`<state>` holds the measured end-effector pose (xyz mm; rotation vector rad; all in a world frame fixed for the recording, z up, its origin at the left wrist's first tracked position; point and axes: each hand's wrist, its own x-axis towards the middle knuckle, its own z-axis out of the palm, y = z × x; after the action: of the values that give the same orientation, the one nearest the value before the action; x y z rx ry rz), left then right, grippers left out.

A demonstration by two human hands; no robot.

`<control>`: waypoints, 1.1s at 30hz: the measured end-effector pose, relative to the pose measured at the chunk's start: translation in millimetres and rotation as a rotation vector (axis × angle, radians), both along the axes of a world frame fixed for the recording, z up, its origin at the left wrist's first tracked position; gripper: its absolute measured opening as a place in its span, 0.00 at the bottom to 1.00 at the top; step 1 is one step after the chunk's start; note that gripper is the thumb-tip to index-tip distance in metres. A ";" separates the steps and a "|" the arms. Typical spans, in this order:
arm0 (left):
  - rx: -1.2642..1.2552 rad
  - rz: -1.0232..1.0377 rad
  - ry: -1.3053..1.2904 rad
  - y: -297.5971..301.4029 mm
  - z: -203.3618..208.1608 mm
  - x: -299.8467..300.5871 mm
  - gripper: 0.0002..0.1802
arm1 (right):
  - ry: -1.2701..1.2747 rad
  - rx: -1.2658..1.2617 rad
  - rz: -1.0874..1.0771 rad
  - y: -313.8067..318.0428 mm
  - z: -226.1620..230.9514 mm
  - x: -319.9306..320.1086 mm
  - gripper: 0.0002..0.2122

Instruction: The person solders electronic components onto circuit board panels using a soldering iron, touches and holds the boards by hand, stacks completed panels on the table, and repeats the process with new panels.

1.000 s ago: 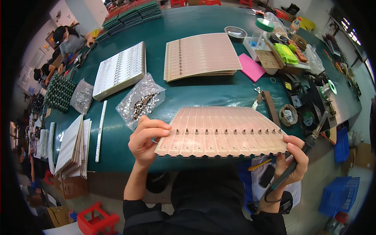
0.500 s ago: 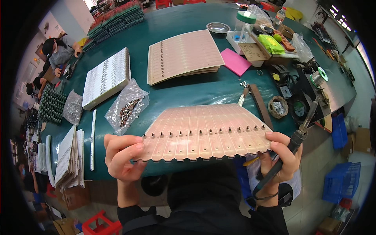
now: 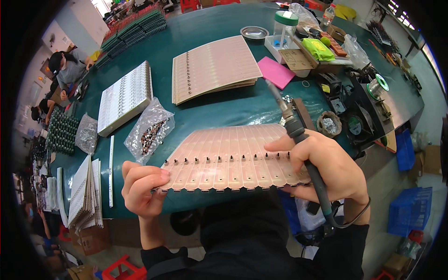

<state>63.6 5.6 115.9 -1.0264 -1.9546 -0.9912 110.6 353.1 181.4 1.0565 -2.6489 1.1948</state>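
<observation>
A pale pink panel of joined circuit board strips [image 3: 228,142] is held tilted in front of me, with a row of small upright switch-like components across it. My left hand [image 3: 145,186] pinches its left edge between thumb and fingers. My right hand [image 3: 340,163] grips a soldering iron [image 3: 295,128], whose tip points up and away to the left. Fingers of that same hand also reach over and under the panel's right end, one lying close to the components there. The iron and fingers partly cover that end.
Behind the panel lie a stack of similar panels [image 3: 217,67], a white board stack [image 3: 125,91] and a clear bag of small parts [image 3: 151,128]. On the right are a pink pad [image 3: 276,72], a solder spool [image 3: 377,87] and a small bowl [image 3: 329,125]. A co-worker [image 3: 70,70] sits far left.
My right hand has moved from the panel's right corner inward over its right end. The soldering iron has swung left, its tip now beyond the panel. The panel has shifted slightly left.
</observation>
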 end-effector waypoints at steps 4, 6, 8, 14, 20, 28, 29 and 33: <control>0.005 0.013 -0.014 1.3 2.2 0.1 0.13 | -0.042 0.029 0.015 1.4 4.6 -3.0 0.20; 0.006 -0.007 -0.004 0.9 3.1 -0.6 0.13 | -0.054 0.031 0.022 0.8 6.0 -3.5 0.19; 0.009 -0.004 -0.009 0.1 2.0 -0.9 0.13 | -0.066 0.037 0.026 -0.6 4.8 -5.6 0.19; 0.017 -0.012 -0.010 0.9 1.9 -2.5 0.13 | 0.101 0.048 0.078 -1.8 3.6 -10.5 0.17; 0.031 -0.012 -0.015 2.3 1.0 -3.6 0.12 | 0.005 0.093 0.040 -1.5 8.9 -6.9 0.18; 0.049 -0.003 -0.015 4.1 0.8 -4.5 0.12 | 0.091 0.087 -0.036 4.5 12.3 -1.8 0.18; 0.045 0.002 -0.016 2.9 1.6 -3.3 0.12 | 0.094 0.090 -0.040 6.7 12.7 0.0 0.18; 0.059 -0.007 -0.026 3.5 -2.0 -6.0 0.12 | 0.036 0.043 -0.055 11.8 8.4 0.0 0.20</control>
<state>57.6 9.1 114.0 -0.9932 -1.9325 -1.0649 110.6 364.9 189.8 0.9951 -2.6687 1.1034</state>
